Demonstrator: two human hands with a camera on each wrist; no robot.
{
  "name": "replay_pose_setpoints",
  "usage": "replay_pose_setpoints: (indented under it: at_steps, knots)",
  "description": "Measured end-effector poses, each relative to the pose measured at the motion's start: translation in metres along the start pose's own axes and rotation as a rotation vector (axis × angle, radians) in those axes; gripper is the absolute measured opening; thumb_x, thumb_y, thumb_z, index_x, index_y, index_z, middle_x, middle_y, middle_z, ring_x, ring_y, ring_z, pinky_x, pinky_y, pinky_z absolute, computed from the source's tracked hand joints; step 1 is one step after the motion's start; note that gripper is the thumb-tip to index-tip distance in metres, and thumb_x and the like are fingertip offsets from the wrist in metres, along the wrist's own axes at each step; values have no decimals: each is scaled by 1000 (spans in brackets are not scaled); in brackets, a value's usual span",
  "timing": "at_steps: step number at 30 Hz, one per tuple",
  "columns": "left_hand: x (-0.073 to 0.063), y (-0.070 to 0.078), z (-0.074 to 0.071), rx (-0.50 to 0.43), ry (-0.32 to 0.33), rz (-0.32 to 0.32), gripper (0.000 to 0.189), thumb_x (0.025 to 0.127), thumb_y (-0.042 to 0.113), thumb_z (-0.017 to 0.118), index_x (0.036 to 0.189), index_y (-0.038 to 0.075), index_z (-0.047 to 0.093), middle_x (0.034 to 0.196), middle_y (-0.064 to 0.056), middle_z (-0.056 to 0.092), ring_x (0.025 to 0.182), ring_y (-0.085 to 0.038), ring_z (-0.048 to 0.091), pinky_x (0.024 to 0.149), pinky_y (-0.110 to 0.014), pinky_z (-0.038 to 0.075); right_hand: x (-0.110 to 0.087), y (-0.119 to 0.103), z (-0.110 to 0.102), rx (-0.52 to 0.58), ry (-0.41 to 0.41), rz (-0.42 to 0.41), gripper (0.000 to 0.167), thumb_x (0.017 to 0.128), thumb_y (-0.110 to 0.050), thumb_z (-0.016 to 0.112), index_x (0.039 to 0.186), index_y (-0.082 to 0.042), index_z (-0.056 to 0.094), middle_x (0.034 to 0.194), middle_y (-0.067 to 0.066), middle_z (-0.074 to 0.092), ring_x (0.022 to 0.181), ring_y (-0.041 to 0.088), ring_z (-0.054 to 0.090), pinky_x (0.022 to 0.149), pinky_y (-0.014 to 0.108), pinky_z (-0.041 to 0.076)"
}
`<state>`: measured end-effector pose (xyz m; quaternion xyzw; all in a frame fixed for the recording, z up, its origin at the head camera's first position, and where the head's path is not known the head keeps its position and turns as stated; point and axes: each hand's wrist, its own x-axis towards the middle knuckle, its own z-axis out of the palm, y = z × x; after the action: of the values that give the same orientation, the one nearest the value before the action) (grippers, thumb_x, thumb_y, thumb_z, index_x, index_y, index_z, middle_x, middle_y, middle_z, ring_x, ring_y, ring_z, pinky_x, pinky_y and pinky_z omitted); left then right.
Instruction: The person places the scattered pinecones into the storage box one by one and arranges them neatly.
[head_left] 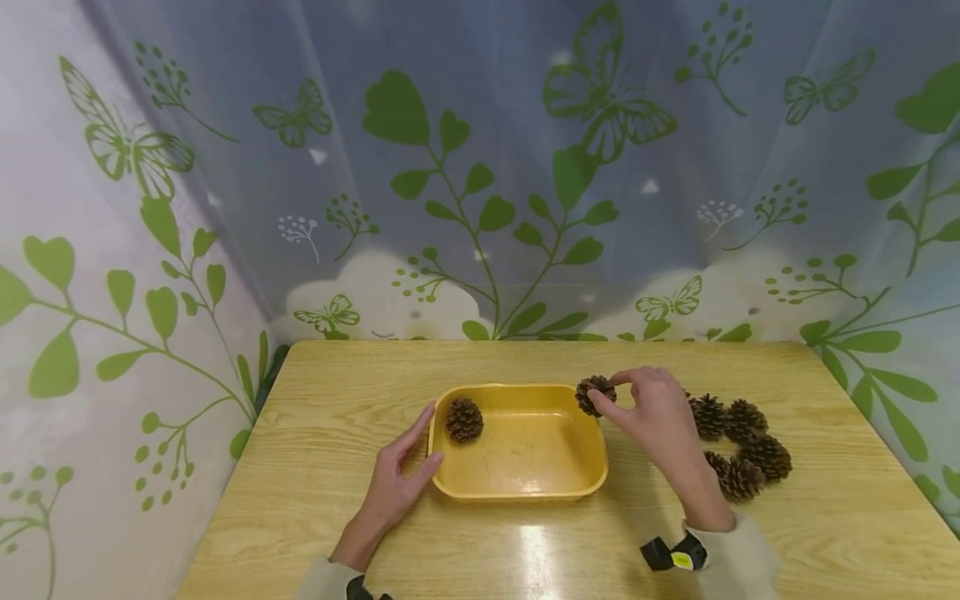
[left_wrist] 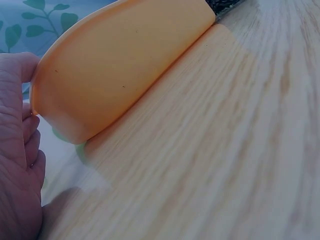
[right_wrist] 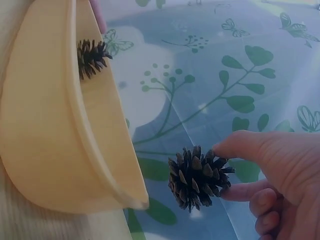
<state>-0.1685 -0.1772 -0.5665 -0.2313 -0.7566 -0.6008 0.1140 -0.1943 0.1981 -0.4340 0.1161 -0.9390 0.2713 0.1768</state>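
Note:
In the head view a yellow plastic tray (head_left: 517,492) sits on the wooden table. One pine cone (head_left: 465,420) rests inside it at the left end. My left hand (head_left: 395,479) is at the tray's left end, thumb and fingers extended against the rim. The right hand (head_left: 652,417) pinches a second pine cone (head_left: 596,396) between thumb and fingertips, over the tray's far right corner in the head view. Seen from the right wrist, that held pine cone (right_wrist: 197,177) is beside the tray wall (right_wrist: 45,115), with the other fingers curled below the pinch.
To the right of the tray, several more pine cones (head_left: 765,457) lie in a cluster on the table (head_left: 300,467), partly hidden behind my right forearm. A curtain (head_left: 510,250) with green leaves and butterflies hangs along the table's back edge and left side.

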Motion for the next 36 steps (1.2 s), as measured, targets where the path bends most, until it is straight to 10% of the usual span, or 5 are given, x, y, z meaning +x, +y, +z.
replay_pose_setpoints:
  at_steps: [36]
  knots:
    - [1,1,0,-12,1,4,64,99,0,65,158,0,40,162,-21,41,152,-33,36,126,-24,25,-4,-24,37,34,-118,-27,35,87,-34,86,100,-2,78,80,3,65,77,20,53,66,35,46]
